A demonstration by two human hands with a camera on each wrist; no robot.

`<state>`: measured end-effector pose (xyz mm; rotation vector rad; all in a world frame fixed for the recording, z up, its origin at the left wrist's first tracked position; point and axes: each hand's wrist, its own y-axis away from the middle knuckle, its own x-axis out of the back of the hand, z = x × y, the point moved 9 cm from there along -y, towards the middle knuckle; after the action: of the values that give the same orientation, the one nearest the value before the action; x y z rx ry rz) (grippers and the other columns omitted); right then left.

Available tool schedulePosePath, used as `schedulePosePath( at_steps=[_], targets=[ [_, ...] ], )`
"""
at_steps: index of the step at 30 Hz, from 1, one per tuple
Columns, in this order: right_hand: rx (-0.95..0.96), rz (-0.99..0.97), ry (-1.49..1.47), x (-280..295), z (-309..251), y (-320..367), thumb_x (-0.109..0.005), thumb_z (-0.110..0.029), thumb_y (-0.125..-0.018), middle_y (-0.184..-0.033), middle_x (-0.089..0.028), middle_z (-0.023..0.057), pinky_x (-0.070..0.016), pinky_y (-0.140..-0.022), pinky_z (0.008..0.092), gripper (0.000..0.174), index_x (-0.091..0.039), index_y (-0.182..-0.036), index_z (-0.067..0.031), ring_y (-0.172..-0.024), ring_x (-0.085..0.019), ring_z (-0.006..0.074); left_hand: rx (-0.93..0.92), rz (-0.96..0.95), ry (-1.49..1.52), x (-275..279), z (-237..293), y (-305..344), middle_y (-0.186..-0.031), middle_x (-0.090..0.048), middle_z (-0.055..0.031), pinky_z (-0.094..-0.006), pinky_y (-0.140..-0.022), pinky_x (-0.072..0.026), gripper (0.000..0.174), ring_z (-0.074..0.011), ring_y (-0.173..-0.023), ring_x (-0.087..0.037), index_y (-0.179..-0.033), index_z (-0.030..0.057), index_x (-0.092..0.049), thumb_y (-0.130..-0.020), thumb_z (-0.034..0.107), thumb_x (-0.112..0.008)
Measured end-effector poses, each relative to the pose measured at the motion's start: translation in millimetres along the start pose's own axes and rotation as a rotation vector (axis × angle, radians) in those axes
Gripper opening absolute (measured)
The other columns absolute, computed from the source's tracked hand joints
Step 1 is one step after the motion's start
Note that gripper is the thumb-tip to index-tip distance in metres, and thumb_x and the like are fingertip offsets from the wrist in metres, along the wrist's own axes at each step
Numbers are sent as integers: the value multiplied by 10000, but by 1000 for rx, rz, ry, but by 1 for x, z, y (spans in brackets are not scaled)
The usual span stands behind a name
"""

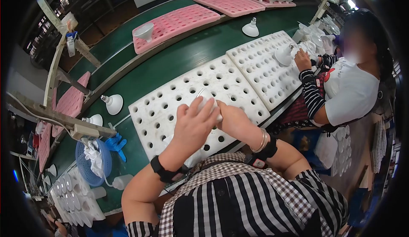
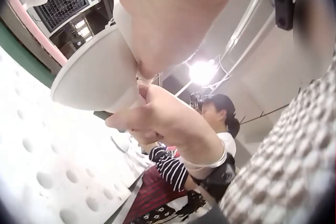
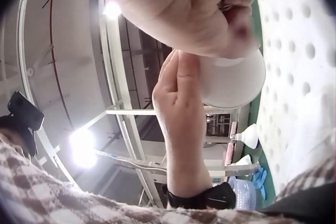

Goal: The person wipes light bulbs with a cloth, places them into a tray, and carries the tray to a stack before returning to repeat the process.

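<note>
Both hands hold one white cone-shaped lamp housing (image 1: 205, 95) above the perforated white foam tray. My left hand (image 1: 191, 126) lies over it with bent fingers along its side. From the right, my right hand (image 1: 235, 120) pinches around its narrow end. In the left wrist view the wide rim of the housing (image 2: 94, 74) faces left, with the left hand (image 2: 168, 19) above and the right hand (image 2: 168, 119) at the neck. The right wrist view shows the housing (image 3: 233, 79) between the right hand (image 3: 184, 8) and the left hand (image 3: 181, 111); the narrow end is mostly hidden.
White foam tray (image 1: 157, 109) below the hands; a second tray (image 1: 255, 62) adjoins it, near another person (image 1: 353, 83) at the right. Lamps (image 1: 112, 104) stand on the green table (image 1: 179, 58). Pink trays (image 1: 174, 24) line the back; a blue basket (image 1: 81, 160) is at left.
</note>
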<state>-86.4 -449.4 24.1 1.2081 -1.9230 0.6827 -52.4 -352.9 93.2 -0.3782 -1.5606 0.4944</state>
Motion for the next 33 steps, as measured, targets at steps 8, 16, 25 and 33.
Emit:
schedulePosePath(
  at_steps=[8,16,25,33],
  targets=[
    [191,-56,191,3,-10,-3,-693,-90,-706,-832,-660,207,-516,-689,417,574,-516,-1235,42,-809,-652,354,678,-369,680,-66,-110,-1,-781,-687,-89,-357,-742,-489,358,-250,-737,-636,-893,24,-704,-951,308,-493],
    [-284,-275,-576,-11,18,-10,-763,-214,-716,-867,-639,85,-454,-503,285,749,-432,-1352,1,-559,-556,135,1101,-188,1615,-128,-86,83,-956,-636,-57,-246,-721,-457,428,-105,-834,-574,-1164,10,-608,-1006,368,-432],
    [-501,-261,-881,-35,39,-10,-698,-159,-789,-772,-551,48,-366,-383,239,673,-346,-1338,10,-468,-455,82,751,217,788,-52,-114,65,-1144,-627,-116,-333,-855,-472,358,-235,-993,-597,-1234,17,-591,-939,218,-572],
    [-583,-412,-1030,-55,28,10,-647,-101,-849,-765,-508,34,-264,-362,228,374,-413,-1132,-26,-453,-374,49,175,125,127,-23,-60,6,-1250,-607,-88,-408,-913,-403,348,-303,-1067,-556,-1121,141,-684,-776,170,-705]
  ],
)
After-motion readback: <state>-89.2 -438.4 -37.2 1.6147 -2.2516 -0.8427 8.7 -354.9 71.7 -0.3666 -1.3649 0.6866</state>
